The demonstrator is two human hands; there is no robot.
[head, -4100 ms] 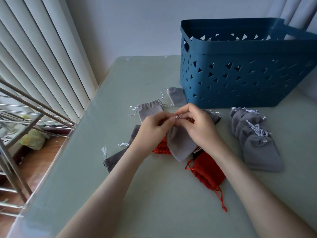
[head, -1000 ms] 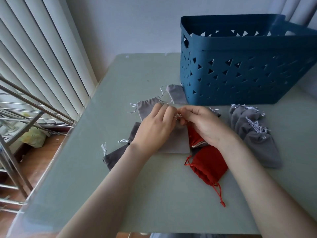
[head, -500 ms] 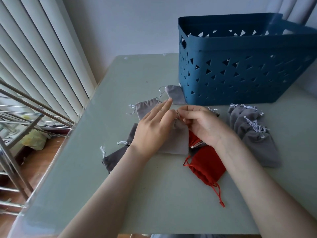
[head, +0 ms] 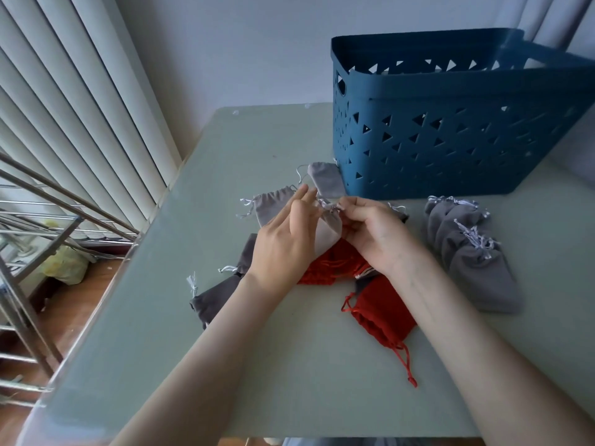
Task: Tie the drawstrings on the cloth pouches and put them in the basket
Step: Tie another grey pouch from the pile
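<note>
Head view: drawstring (head: 327, 206) of grey pouch (head: 325, 235) pinched in right fingers (head: 353, 205), left fingers (head: 301, 204) straight alongside.

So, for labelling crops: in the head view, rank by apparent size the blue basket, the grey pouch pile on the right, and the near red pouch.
1. blue basket, largest by far
2. grey pouch pile
3. red pouch, smallest despite lying nearer the camera

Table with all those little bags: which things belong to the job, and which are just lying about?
Job: grey pouch, drawstring pinched by right hand; red pouches; pile of cinched grey pouches; loose grey pouches; blue basket.
Lying about: window blinds; metal rack; yellowish bag on the floor.
</note>
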